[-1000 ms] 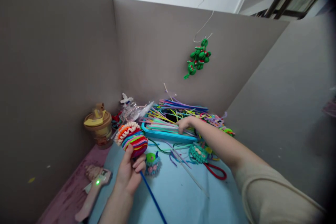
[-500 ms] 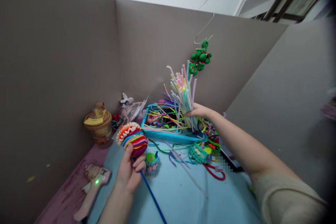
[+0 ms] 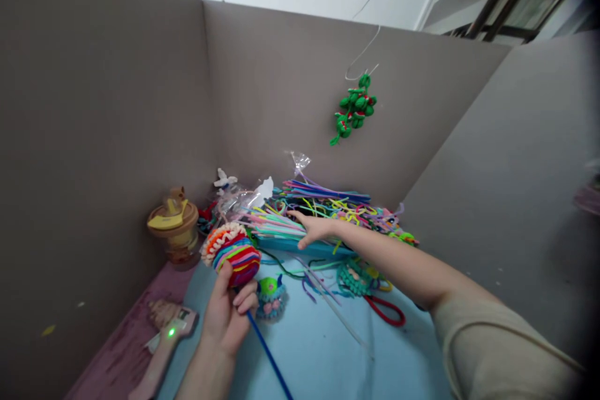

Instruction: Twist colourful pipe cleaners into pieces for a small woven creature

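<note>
My left hand (image 3: 227, 315) is closed round the blue stem (image 3: 267, 356) of a ball-shaped flower (image 3: 232, 253) wound from striped pipe cleaners, with an orange and cream frill on top. It holds the flower upright over the light blue mat (image 3: 323, 350). My right hand (image 3: 312, 229) reaches forward with fingers stretched flat over the heap of coloured pipe cleaners (image 3: 319, 203) in the blue tray (image 3: 300, 245). It holds nothing that I can see.
A glue gun (image 3: 164, 340) with a green light lies at the left on the pink surface. A yellow-lidded jar (image 3: 173, 231) stands in the corner. Small pipe-cleaner figures (image 3: 272, 297), a teal one (image 3: 354, 276) and a red loop (image 3: 387, 311) lie on the mat. A green ornament (image 3: 355, 106) hangs on the partition.
My right hand lifted a bundle of pipe cleaners upright out of the tray, then laid it back down and now rests open on the heap. The left hand barely moved.
</note>
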Motion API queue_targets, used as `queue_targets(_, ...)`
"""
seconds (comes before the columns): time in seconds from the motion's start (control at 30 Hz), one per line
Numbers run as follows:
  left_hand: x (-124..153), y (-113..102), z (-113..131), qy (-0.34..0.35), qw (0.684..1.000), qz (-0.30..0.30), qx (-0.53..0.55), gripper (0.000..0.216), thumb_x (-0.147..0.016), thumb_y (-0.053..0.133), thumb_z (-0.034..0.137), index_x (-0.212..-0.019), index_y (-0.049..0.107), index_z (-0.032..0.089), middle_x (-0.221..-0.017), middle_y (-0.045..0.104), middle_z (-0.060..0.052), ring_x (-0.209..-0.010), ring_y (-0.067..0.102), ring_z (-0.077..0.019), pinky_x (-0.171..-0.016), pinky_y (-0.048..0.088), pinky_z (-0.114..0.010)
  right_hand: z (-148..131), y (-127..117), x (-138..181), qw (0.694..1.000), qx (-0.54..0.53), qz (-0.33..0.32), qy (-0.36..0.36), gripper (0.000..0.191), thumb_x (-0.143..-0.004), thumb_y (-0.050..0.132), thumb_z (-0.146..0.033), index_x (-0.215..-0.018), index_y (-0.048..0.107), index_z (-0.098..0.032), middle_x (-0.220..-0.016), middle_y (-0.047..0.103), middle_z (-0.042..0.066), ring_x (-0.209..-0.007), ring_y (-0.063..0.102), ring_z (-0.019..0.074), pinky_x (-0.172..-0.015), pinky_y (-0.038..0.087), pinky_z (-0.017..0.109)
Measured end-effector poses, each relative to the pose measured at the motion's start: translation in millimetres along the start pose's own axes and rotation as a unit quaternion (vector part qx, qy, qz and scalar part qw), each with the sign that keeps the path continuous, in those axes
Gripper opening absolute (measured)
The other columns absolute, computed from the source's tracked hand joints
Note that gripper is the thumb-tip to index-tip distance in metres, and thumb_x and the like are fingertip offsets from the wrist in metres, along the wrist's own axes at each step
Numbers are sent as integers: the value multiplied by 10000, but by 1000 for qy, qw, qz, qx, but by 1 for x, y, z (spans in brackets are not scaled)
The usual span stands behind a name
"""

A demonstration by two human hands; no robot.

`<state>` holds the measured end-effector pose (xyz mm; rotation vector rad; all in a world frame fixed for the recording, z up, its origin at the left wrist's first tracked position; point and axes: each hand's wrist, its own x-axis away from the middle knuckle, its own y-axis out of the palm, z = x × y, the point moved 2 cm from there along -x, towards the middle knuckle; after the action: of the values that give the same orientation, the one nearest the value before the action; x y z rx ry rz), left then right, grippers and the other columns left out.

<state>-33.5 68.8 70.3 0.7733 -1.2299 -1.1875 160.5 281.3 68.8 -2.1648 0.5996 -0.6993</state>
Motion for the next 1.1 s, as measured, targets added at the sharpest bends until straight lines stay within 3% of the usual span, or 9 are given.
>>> queue_targets(0.07, 0, 0, -2, -1, 1000, -4, -3, 208, -858, 460, 307, -963, 533, 143, -774, 555, -31, -377, 270, 1, -306, 235, -110, 3, 0, 3, 999, -23, -25, 34, 1071, -468, 778, -451, -1370, 273, -171, -1353, 392, 127, -1196, 408, 297, -973, 347, 342)
queue_targets(0.17, 1, 0, -4, -4, 1000, -9, -10, 194, -843, 487, 293, -971, 533, 154, -821, 567, -40, -378, 271, 3, -309, 238, -111, 5, 2, 5, 982, -101, -150, 51, 890, -484, 778, -404, -1277, 434, -193, -1225, 538, 70, -1101, 506, 270, -878, 433, 311)
queue_targets(0.23, 1, -1, -4, -2, 1000, -10, -12, 197, -838, 496, 294, -973, 533, 156, -849, 575, -48, -380, 270, 5, -309, 237, -109, 7, 2, 5, 972, -130, -186, 54, 784, -492, 774, -383, -1206, 511, -191, -1124, 606, 45, -1013, 564, 252, -806, 470, 294)
queue_targets(0.5, 2, 1, -4, -9, 1000, -5, -10, 229, -869, 435, 316, -990, 528, 146, -940, 591, -83, -373, 267, 10, -302, 244, -108, 7, 3, 7, 986, -84, -120, 83, 610, -440, 781, -350, -1007, 637, -175, -899, 674, 7, -807, 615, 222, -662, 480, 258)
queue_targets(0.67, 3, 1, -3, -6, 1000, -15, -3, 221, -864, 446, 327, -928, 540, 137, -812, 596, -44, -367, 276, 3, -301, 250, -105, 3, 0, 16, 999, 29, 29, 8, 448, -463, 747, -283, -887, 666, -164, -768, 650, -28, -748, 596, 210, -681, 453, 255)
queue_targets(0.77, 3, 1, -3, -3, 1000, -15, -8, 211, -850, 475, 318, -958, 539, 149, -853, 600, -48, -369, 278, 4, -300, 259, -106, 5, -9, 31, 983, -32, 183, -10, 326, -529, 701, -275, -827, 651, -152, -753, 632, -14, -748, 585, 203, -698, 454, 281)
queue_targets(0.83, 4, 1, -3, -2, 1000, -14, -11, 213, -844, 485, 310, -978, 535, 152, -900, 598, -60, -373, 278, 6, -300, 261, -107, 3, -19, 46, 945, -135, 295, -31, 317, -571, 686, -308, -842, 622, -155, -764, 623, -1, -745, 582, 190, -699, 463, 297)
queue_targets(0.97, 4, 2, -3, 7, 1000, -16, -8, 191, -845, 484, 299, -959, 536, 155, -819, 578, -36, -373, 285, 1, -303, 260, -109, -24, -48, 82, 821, -304, 465, -129, 354, -634, 681, -349, -926, 553, -194, -703, 588, -16, -674, 579, 153, -681, 482, 312)
queue_targets(1.1, 5, 3, -3, -2, 1000, -7, -3, 208, -855, 464, 304, -964, 530, 140, -789, 566, -35, -373, 284, 0, -300, 258, -109, -56, -89, 116, 732, -273, 585, -218, 301, -686, 650, -381, -921, 525, -241, -734, 579, -29, -728, 588, 146, -734, 482, 317)
